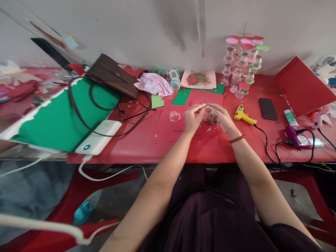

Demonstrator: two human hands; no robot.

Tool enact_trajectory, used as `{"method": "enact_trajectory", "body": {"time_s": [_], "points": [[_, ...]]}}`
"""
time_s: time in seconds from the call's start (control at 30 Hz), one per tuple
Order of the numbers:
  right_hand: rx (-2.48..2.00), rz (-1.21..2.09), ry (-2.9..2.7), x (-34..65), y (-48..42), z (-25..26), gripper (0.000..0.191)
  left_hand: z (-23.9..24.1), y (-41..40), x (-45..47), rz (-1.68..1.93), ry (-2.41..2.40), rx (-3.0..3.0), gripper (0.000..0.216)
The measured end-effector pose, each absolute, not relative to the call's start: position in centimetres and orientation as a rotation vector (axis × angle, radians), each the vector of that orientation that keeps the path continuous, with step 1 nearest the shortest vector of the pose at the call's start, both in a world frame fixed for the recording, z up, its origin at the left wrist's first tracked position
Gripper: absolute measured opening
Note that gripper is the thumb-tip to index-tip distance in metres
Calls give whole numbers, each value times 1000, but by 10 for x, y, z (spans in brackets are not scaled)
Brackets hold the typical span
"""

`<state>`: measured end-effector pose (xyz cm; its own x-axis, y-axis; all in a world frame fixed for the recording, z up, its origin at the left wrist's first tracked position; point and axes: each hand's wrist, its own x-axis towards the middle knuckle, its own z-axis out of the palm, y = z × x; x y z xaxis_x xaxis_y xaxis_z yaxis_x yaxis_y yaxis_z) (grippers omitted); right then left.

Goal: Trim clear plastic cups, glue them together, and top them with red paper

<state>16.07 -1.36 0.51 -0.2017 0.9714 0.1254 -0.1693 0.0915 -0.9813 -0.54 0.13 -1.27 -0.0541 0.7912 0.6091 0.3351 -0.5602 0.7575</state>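
Clear plastic piece (210, 112) in right fingers (218, 111), axis and direction indistinct

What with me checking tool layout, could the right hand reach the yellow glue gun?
Probably yes: the yellow glue gun lies close beside the right hand, and nothing visible stands between them.

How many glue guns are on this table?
2: a yellow glue gun to the right of the person's right hand, and a pale pink glue gun at far right, by the red board. More could be hidden.
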Motion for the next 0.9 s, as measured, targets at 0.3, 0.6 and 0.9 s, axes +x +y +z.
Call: {"method": "enact_trajectory", "body": {"time_s": [0.3,0.6,0.9], "points": [[-974,1311,-1401,155,-20,9,38,-25,6,-12,1637,1255,2349,25],[-970,1342,-1401,152,-24,11,37,-17,2,-13,1687,1365,2461,19],[-944,1373,-1313,158,-19,11,37,-7,-4,-10,1648,1132,2145,23]]}}
